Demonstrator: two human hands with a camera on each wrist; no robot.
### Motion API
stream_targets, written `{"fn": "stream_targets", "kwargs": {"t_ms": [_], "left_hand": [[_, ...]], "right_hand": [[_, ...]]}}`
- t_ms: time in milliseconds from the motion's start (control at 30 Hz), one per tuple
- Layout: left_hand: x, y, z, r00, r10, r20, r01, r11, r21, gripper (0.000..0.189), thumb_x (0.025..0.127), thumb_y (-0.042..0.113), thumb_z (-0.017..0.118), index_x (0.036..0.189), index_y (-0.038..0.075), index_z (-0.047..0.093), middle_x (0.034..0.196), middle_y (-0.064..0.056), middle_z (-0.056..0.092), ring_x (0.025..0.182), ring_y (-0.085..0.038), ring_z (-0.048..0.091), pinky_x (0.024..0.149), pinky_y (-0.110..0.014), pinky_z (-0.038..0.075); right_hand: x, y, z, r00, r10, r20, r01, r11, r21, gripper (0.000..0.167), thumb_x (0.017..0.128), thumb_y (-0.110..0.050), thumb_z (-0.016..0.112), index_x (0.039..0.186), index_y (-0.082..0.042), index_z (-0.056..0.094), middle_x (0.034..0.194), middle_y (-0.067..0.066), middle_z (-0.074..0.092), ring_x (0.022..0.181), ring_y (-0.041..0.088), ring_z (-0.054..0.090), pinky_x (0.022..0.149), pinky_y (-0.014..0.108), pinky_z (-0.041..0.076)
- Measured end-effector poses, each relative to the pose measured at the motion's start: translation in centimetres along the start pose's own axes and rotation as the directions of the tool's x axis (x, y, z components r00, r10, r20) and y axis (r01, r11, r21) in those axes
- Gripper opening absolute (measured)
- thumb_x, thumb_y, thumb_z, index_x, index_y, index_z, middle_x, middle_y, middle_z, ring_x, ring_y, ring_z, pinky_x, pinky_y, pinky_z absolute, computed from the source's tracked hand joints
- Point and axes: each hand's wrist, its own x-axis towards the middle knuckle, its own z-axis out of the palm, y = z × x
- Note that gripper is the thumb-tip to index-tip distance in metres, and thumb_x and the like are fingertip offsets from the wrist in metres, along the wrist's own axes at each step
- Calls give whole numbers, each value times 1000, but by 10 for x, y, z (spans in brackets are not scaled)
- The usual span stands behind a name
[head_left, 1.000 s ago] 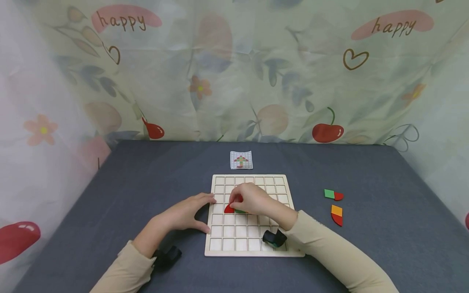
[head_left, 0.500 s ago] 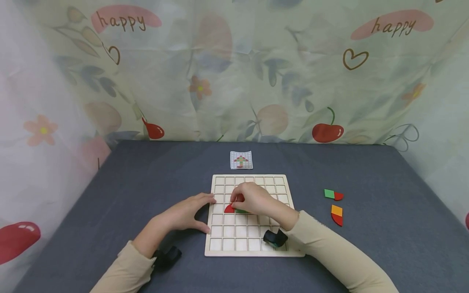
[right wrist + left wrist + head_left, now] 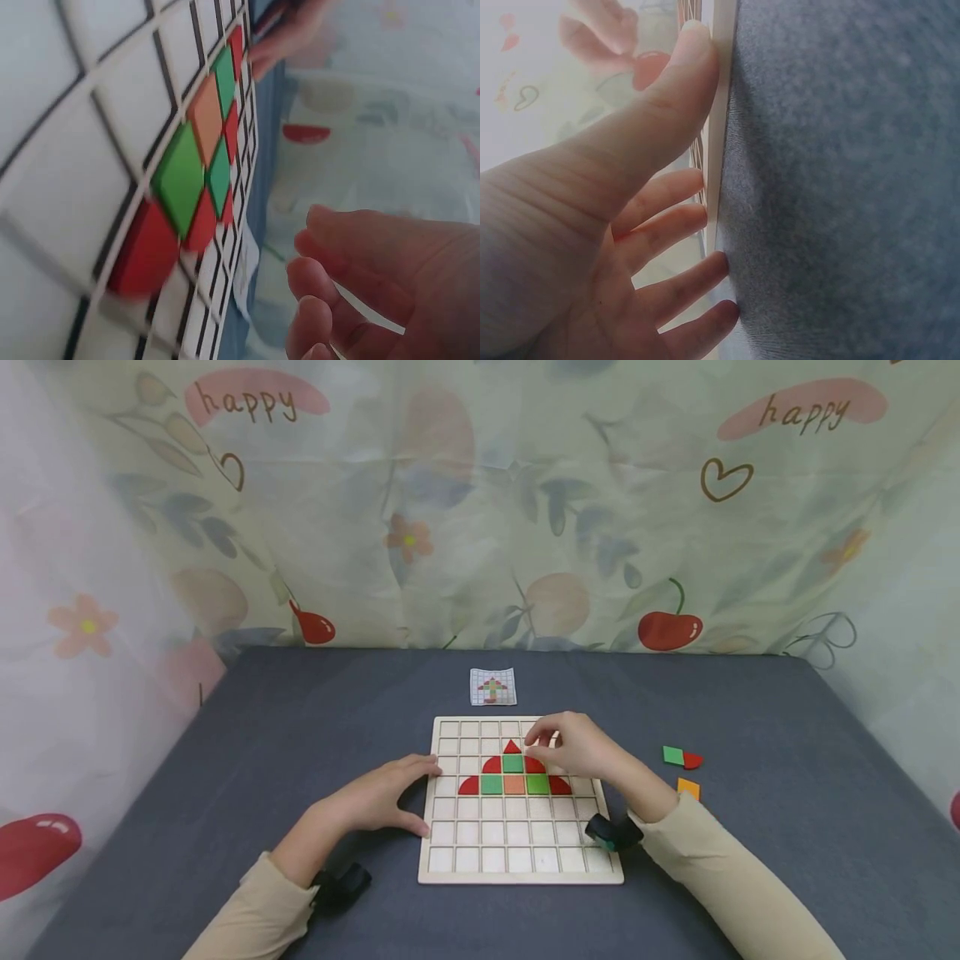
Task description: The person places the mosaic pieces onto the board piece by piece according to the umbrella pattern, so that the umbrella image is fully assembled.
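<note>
A pale wooden grid board [image 3: 520, 860] lies on the dark cloth. Set in its cells are a red triangle [image 3: 512, 747], red quarter-round tiles [image 3: 468, 786], green square tiles [image 3: 537, 784] and a salmon-orange square tile [image 3: 514, 785]. My left hand [image 3: 382, 795] rests against the board's left edge, thumb and fingers spread along it. Raised above the board's upper right part is my right hand [image 3: 581, 747], fingers loosely bent. The right wrist view shows nothing between the fingertips of this hand [image 3: 375, 277], which are apart from the tiles.
A small card [image 3: 492, 687] with a printed coloured pattern lies behind the board. To the right on the cloth are a loose green square [image 3: 672, 756], a red quarter-round tile [image 3: 692, 761] and an orange square [image 3: 688, 789]. A printed curtain hangs behind the table.
My right hand has lifted and moved right, away from the tiles at the left of the row, uncovering the pattern. Its forearm now covers the lower loose red tile. My left hand stays put.
</note>
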Motion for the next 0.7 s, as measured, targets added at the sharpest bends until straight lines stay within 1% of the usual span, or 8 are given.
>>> {"fn": "stream_targets", "kwargs": {"t_ms": [167, 267, 333, 500, 700], "left_hand": [[0, 0, 0, 1000, -6, -2, 6, 1000, -1, 80, 70, 38, 80, 135, 7, 46, 148, -12, 37, 135, -30, 37, 109, -48, 32], [1, -1, 0, 1000, -12, 0, 12, 1000, 2, 81, 70, 39, 80, 136, 7, 45, 148, -12, 37, 135, -30, 36, 109, -48, 32], [1, -1, 0, 1000, -14, 2, 14, 1000, 5, 81, 70, 39, 80, 136, 8, 45, 148, -12, 37, 136, -30, 36, 110, -48, 32], [1, -1, 0, 1000, -12, 7, 12, 1000, 1, 81, 70, 39, 80, 136, 7, 45, 149, -12, 36, 136, -30, 36, 110, -48, 32], [1, -2, 0, 1000, -7, 6, 7, 1000, 2, 81, 70, 39, 80, 136, 7, 45, 149, -12, 36, 135, -30, 36, 109, -48, 32]], "right_hand": [[-15, 25, -19, 998, 15, -60, -16, 1000, -12, 14, 86, -16, 66, 96, -6, 69, 79, 5, 62, 64, 14, 50, 56, 25, 42], [-26, 38, -31, 995, 45, -92, -47, 999, -9, 17, 87, -17, 65, 98, -5, 68, 83, 7, 64, 67, 13, 53, 58, 26, 44], [-34, 45, -38, 991, 82, -109, -82, 997, 0, 18, 87, -19, 65, 99, -5, 68, 86, 8, 65, 69, 13, 54, 61, 27, 46], [-52, 63, -56, 975, 155, -156, -156, 988, 8, 21, 87, -23, 65, 99, -6, 68, 89, 9, 66, 72, 16, 56, 62, 28, 46], [-69, 90, -73, 954, 232, -190, -237, 972, -2, 28, 89, -26, 63, 105, -3, 66, 91, 11, 65, 78, 20, 61, 59, 28, 47]]}}
